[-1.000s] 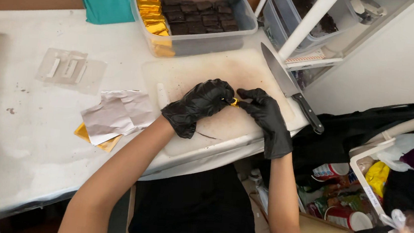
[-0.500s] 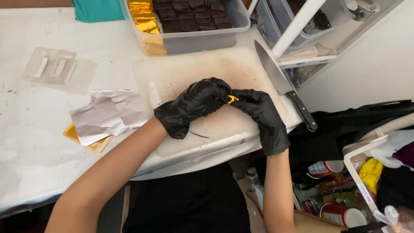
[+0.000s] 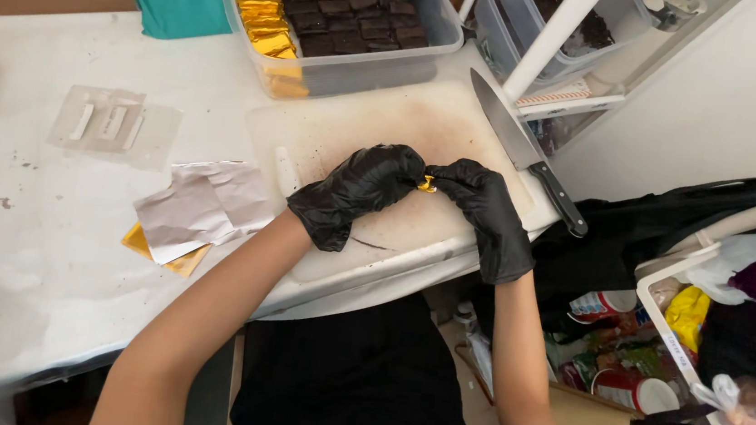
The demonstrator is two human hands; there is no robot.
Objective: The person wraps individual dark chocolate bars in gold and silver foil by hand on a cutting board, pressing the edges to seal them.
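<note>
Both of our gloved hands meet over the cutting board (image 3: pixel 348 137): the left hand (image 3: pixel 357 188) and right hand (image 3: pixel 479 203) pinch a small gold-wrapped piece (image 3: pixel 426 185) between their fingertips. Just beside the right hand lies a knife (image 3: pixel 520 147); beyond it, a clear tub (image 3: pixel 336 68) of dark squares.

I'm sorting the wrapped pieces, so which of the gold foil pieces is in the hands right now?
The small gold foil piece pinched between the left hand and right hand over the cutting board; the other gold-wrapped pieces sit stacked in the clear tub.
</note>
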